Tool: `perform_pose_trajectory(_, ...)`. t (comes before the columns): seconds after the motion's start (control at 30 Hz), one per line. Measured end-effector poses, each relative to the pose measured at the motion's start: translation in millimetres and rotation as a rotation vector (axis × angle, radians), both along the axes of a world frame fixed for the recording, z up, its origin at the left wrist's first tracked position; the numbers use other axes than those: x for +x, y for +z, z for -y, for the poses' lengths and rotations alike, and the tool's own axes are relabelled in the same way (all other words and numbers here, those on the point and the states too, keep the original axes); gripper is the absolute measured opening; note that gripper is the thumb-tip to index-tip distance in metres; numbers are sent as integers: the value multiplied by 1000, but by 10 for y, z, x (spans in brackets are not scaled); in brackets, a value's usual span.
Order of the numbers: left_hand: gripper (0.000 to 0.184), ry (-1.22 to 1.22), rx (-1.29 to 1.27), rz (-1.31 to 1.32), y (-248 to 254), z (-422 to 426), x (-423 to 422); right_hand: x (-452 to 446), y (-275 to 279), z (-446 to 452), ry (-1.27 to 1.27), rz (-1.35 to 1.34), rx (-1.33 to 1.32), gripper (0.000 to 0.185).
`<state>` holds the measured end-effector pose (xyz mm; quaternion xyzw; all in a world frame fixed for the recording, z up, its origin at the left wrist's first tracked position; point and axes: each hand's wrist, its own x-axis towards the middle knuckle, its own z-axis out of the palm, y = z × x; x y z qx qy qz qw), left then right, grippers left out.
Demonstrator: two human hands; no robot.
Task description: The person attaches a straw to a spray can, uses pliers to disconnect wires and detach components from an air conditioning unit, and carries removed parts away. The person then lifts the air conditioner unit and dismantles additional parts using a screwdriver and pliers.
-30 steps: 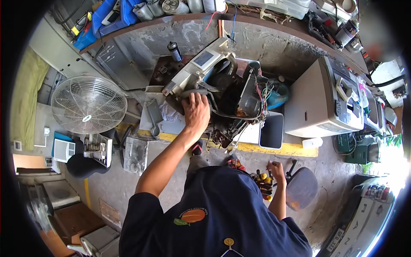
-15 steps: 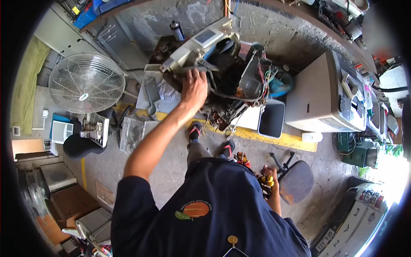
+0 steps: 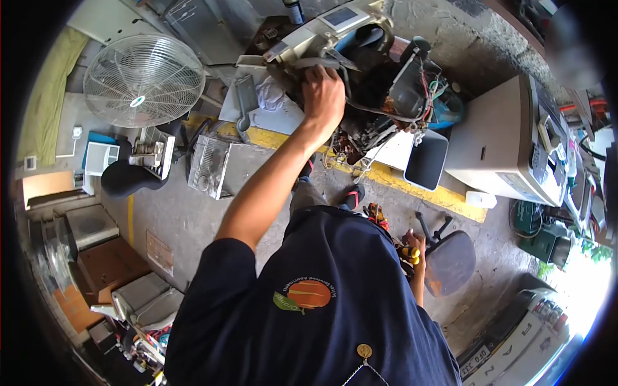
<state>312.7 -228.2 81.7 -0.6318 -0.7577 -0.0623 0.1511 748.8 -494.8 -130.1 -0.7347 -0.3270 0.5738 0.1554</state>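
Note:
My left hand has its fingers curled over the edge of a dismantled machine, at a grey curved part below its light panel with a small display. Loose wires hang at the right of the machine's dark open housing. Low on the right, my right hand is beside yellow-and-black handled tools at my waist. Its fingers are partly hidden, and whether it grips a tool does not show.
A round fan stands at the left. Right of the machine are a grey bin and a large beige appliance. A dark stool seat stands beside my right hand. A metal casing lies on the floor.
The view has tilted and shifted, so the machine appears higher. My left hand stays at the machine's edge. My right hand has moved in against the yellow-handled tools.

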Motion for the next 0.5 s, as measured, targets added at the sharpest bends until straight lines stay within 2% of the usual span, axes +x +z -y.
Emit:
perform_pose_trajectory(0.2, 27, -163, -72, 59, -39, -133, -183, 186, -260, 10, 90, 101, -4, 50)
perform_pose_trajectory(0.33, 18, -232, -57, -316, -85, -205, -206, 231, -267, 26, 56, 66, 29, 51)
perform_pose_trajectory(0.37, 18, -236, -57, -312, -102, -223, -199, 234, -261, 26, 43, 60, 37, 51)
perform_pose_trajectory(0.5, 23, -182, -89, 77, -158, -281, -209, 268, -229, 33, -16, 29, 75, 53)
